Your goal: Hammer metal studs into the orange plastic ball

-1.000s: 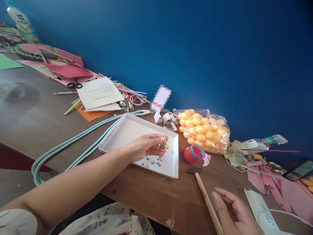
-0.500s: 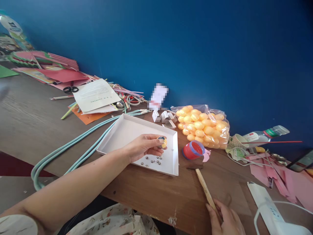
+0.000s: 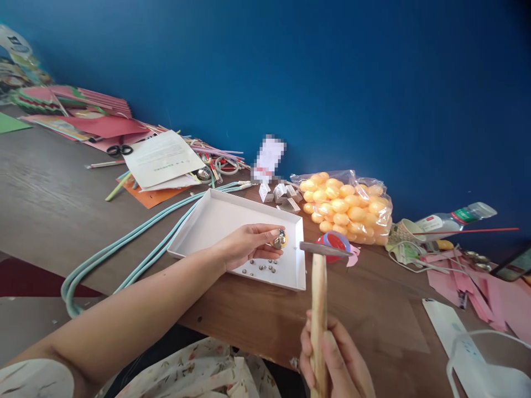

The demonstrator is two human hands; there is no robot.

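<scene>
My left hand (image 3: 249, 243) is over the white shallow box (image 3: 232, 213), pinching a small shiny round metal piece (image 3: 280, 239) with gold and silver on it between thumb and fingers. Several tiny metal bits (image 3: 267, 269) lie on the box floor below this hand. In front of me on the right, my right hand (image 3: 336, 359) grips the wooden handle of a hammer (image 3: 319, 287). The hammer is raised upright, its narrow metal head near the box's right wall. Behind that head, a red cup with a purple rim (image 3: 335, 243) is partly hidden.
A clear bag of yellow-orange balls (image 3: 348, 210) lies by the wall. Light-blue cords (image 3: 136, 235) curve around the box's left side. Papers (image 3: 161, 160) and black-handled scissors (image 3: 119, 150) are at the back left. A white power strip (image 3: 460, 348) and a bottle (image 3: 452, 218) lie at right.
My right hand has moved left and lifted the hammer upright from its low position near the table. The metal piece in my left hand has turned to show a shinier side.
</scene>
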